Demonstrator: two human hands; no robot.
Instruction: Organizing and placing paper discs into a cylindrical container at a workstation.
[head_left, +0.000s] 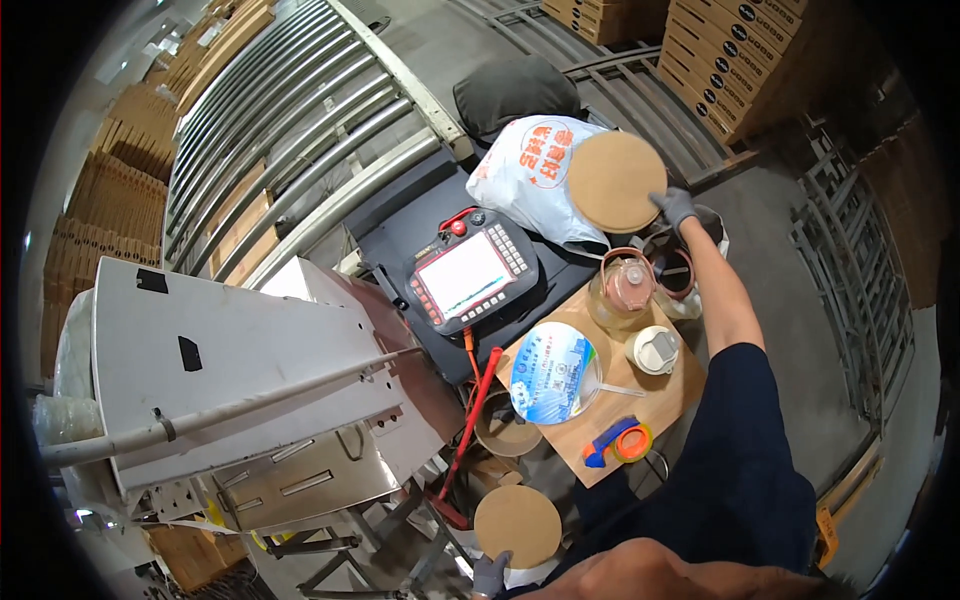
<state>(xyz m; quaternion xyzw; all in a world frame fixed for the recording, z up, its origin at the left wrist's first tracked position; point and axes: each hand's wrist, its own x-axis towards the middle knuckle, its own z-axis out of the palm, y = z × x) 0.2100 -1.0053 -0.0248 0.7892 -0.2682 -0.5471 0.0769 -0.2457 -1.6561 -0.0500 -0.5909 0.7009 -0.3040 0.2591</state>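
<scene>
My right hand (678, 206), in a grey glove, pinches the near right edge of a round brown cardboard disc (617, 180). That disc is in front of a white plastic bag (530, 170) with orange print. At the bottom, my left hand (489, 576), gloved in the same grey, has its fingers on the lower edge of a second cardboard disc (518, 524). A white round edge shows beneath this one. Below my right hand are a clear jug (625, 285) with a pinkish lid and a dark reddish container (674, 272).
A wooden board (560, 455) bears a round hand fan (553, 372), a white-lidded cup (655, 350) and orange and blue tape rolls (630, 440). A teach pendant (465, 275) lies on a dark surface. Left stand a white machine housing (240, 350) and roller conveyor (300, 130); cartons (725, 65) are stacked behind.
</scene>
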